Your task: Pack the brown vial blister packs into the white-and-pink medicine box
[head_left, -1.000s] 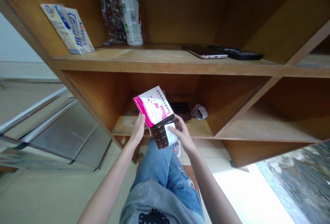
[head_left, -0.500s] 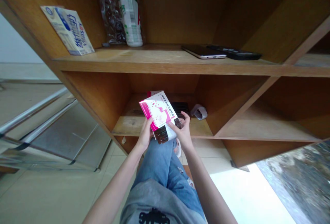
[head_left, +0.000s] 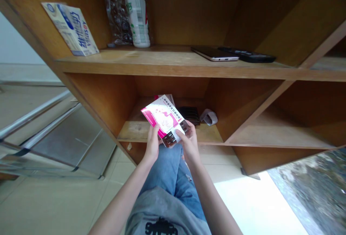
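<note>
A pink-and-white carton [head_left: 161, 116] is tilted in front of the lower shelf, its printed face toward me. My left hand [head_left: 153, 142] grips its lower left edge, thumb on the front. From the carton's lower right end sticks a tray of brown vials [head_left: 170, 139] with a white band across it. My right hand [head_left: 188, 139] is closed on this tray, its thumb pressing on the white band. Behind, on the shelf, another pink-and-white carton [head_left: 171, 98] is partly hidden. Beside it is a stack of dark ribbed trays [head_left: 190, 114], with a pale looped strip [head_left: 209, 117] at its right.
The upper shelf [head_left: 162, 56] bears a Vitasoy carton [head_left: 77, 31], a white bottle [head_left: 137, 15], a clear plastic bag [head_left: 117, 15], a phone [head_left: 214, 54] and a dark device [head_left: 250, 55]. A metal-framed rack [head_left: 54, 134] stands at the left.
Less of the vial tray sticks out of the carton now; it has slid further in. The carton has shifted slightly left, and my right hand has moved closer to its end.
</note>
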